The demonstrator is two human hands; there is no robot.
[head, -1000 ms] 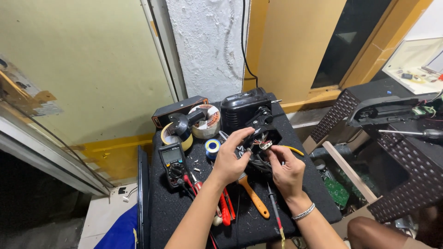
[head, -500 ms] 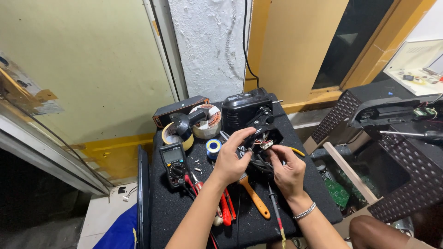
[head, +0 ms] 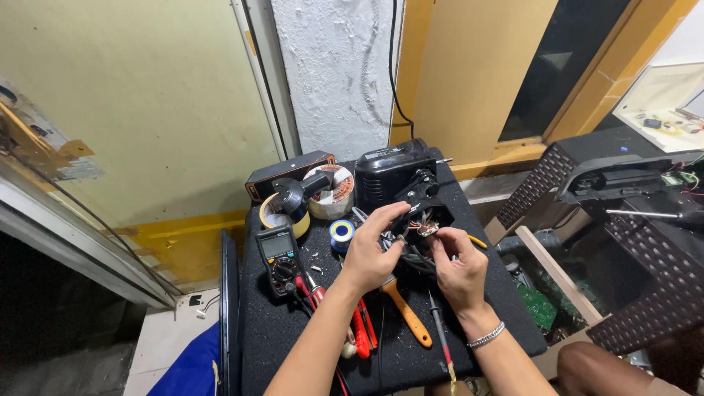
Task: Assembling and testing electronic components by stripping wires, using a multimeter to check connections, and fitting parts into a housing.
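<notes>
Black fan-like housing (head: 422, 220) with loose wires sits mid-table, held between both hands. Black-topped work table (head: 293, 345) carries everything. Black boxy unit (head: 385, 172) stands just behind. Left hand (head: 370, 253) wraps its fingers closed on the housing's near side; right hand (head: 458, 268) pinches a small part at the wiring, possibly a connector. Multimeter (head: 277, 253) lies left; orange-handled tool (head: 407, 315) below; blue solder spool (head: 341, 233) beside the left hand.

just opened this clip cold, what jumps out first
Both hands meet mid-table over a small black part with wires: the left hand cups it, the right hand pinches at it. Tools crowd the black table: a multimeter at left, tape rolls behind it, an orange-handled tool below the hands.
</notes>
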